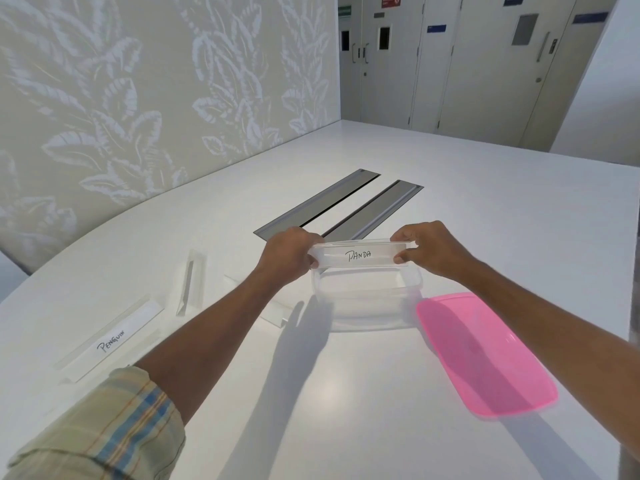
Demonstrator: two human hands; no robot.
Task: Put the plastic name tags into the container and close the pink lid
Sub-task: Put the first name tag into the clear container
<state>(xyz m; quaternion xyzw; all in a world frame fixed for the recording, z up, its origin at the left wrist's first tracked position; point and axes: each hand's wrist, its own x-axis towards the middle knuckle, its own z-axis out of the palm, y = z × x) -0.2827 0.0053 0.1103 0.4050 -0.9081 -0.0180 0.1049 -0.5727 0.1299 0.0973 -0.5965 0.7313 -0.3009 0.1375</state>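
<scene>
Name tag marked "PANDA" (pixel 360 255), a long clear plastic strip with a white paper insert, is held level between both hands just above the far rim of the clear container (pixel 367 299). The left hand (pixel 289 252) pinches the tag's left end, fingers curled over the top and thumb on the near face; the right hand (pixel 427 249) pinches the right end in the same way, so each hand is clamped on the tag. The container is an open, see-through rectangular tub standing on the white bench (pixel 329 393), directly below and slightly nearer than the tag. Just to the right of the container lies the pink lid (pixel 485 355), flat on the bench and off the tub, its near end angled away to the right. To the left of the container, another clear tag (pixel 256 303) lies partly hidden under the left forearm. Farther left rests a third clear tag (pixel 188 285), seen edge-on, and nearest the left edge a tag reading "PENGUIN" (pixel 110 337). A rolled plaid sleeve (pixel 104 427) covers the left upper arm. Beyond the hands, two grey metal flaps (pixel 339 206) are set into the bench.
</scene>
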